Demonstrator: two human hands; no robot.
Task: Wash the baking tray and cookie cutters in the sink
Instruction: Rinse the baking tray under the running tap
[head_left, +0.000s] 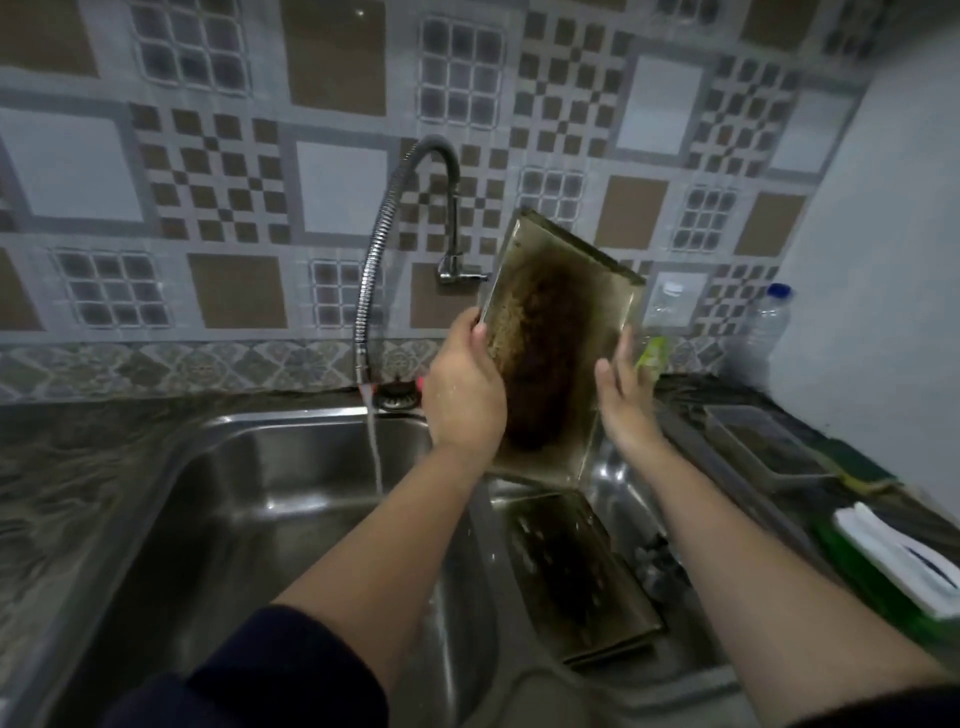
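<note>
A rectangular metal baking tray (556, 332) with a dark burnt stain stands tilted on end above the drainboard, right of the steel sink (234, 519). My left hand (465, 387) grips its left edge, thumb over the rim. On the right edge, my right hand (621, 384) steadies it with straight fingers. A second stained tray (582, 571) lies flat on the drainboard below. Small dark shapes (657, 564) beside it may be cookie cutters; too blurred to tell.
Water runs from the flexible tap (379, 270) into the sink basin. On the dark counter at right: a clear plastic box (763, 441), a green and yellow sponge (862, 470), a folded white cloth (904, 561), a water bottle (763, 332) and a green soap bottle (654, 353).
</note>
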